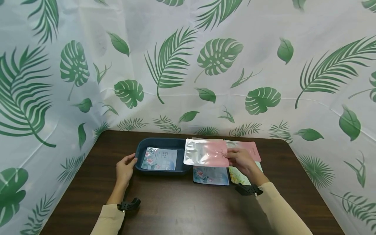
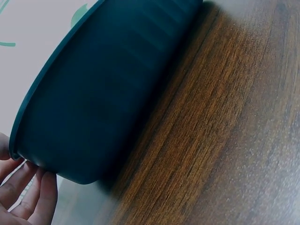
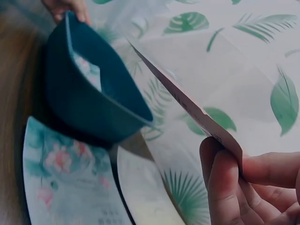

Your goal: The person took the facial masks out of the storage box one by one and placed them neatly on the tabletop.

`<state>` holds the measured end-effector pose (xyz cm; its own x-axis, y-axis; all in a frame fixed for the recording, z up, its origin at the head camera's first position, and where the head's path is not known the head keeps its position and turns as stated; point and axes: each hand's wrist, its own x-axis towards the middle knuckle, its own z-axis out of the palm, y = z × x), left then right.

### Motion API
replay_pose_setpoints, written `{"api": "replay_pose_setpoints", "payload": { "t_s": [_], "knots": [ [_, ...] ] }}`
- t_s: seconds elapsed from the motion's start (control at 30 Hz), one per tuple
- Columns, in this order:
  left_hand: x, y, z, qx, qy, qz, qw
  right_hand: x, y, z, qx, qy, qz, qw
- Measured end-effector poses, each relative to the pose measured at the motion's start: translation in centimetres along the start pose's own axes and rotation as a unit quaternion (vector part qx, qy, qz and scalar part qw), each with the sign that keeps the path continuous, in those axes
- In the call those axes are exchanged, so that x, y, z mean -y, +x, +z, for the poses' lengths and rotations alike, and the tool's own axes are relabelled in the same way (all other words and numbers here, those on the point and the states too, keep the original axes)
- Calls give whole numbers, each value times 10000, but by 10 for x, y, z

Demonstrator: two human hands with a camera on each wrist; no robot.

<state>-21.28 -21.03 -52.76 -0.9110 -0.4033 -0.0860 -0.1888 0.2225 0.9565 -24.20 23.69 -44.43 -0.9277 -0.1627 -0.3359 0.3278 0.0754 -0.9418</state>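
A dark blue plastic tray (image 1: 164,140) stands on the table, with a blue floral sachet (image 1: 160,159) lying inside it. My left hand (image 1: 125,168) grips the tray's left end; in the left wrist view its thumb and fingers (image 2: 44,197) pinch the rim. My right hand (image 1: 241,160) pinches the right edge of a pink and silver sachet (image 1: 205,152). That sachet is raised, and its left edge overlaps the tray's right end in the head view. The right wrist view shows it nearly edge-on between thumb and fingers (image 3: 222,183).
Right of the tray lie another blue floral sachet (image 1: 211,176), a green and yellow sachet (image 1: 239,176) and another pink sachet (image 1: 251,148). The dark wooden table (image 1: 182,209) meets a leaf-printed cloth (image 1: 176,111) along its back edge.
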Motion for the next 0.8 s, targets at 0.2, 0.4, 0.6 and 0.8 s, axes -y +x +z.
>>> {"api": "replay_pose_setpoints", "payload": {
  "t_s": [0.2, 0.4, 0.6, 0.8],
  "knots": [
    [1, -1, -1, 13, 1, 21, 10000, -10, -12, -18, 120, 114, 149, 9998],
    [1, -1, -1, 19, -10, -4, 10000, -17, -22, -30, 77, 174, 185, 9996],
    [2, -1, 0, -13, -23, -33, 10000, -25, -32, -40, 209, 218, 271, 9992],
    [1, 0, 0, -51, -19, 9, 10000, -34, -40, -46, 194, 259, 413, 9986]
  ]
}}
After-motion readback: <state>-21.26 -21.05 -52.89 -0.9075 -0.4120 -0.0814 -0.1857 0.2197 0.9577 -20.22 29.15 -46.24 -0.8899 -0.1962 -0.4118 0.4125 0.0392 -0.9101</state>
